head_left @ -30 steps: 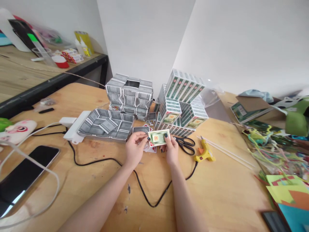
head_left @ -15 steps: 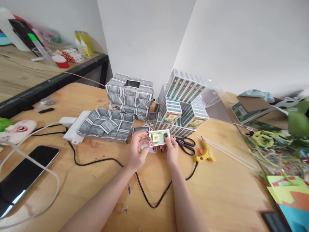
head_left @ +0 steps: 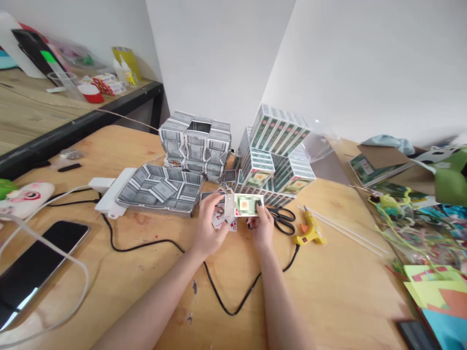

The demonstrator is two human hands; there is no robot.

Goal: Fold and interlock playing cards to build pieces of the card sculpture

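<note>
A green and white card box (head_left: 248,205) is held level over the table in my right hand (head_left: 261,224), its thumb on top. At the box's left end a pale flap or card (head_left: 229,205) sticks out, and the fingers and thumb of my left hand (head_left: 211,223) close on it. Loose playing cards (head_left: 232,224) lie beneath. Behind my left hand are a tray made of cards (head_left: 164,189) and a taller block made of cards (head_left: 197,143). Stacked green card boxes (head_left: 279,131) stand beyond my right hand.
Black scissors (head_left: 283,219), a yellow glue gun (head_left: 309,231) with a black cord, and clear sticks (head_left: 346,231) lie at the right. A phone (head_left: 40,267), white cables and a white power strip (head_left: 116,193) are at the left. Coloured papers (head_left: 438,291) lie at the right edge.
The green box has shifted right with my right hand. A pale piece now shows at its left end, between the box and my left hand, whose fingers have spread wider.
</note>
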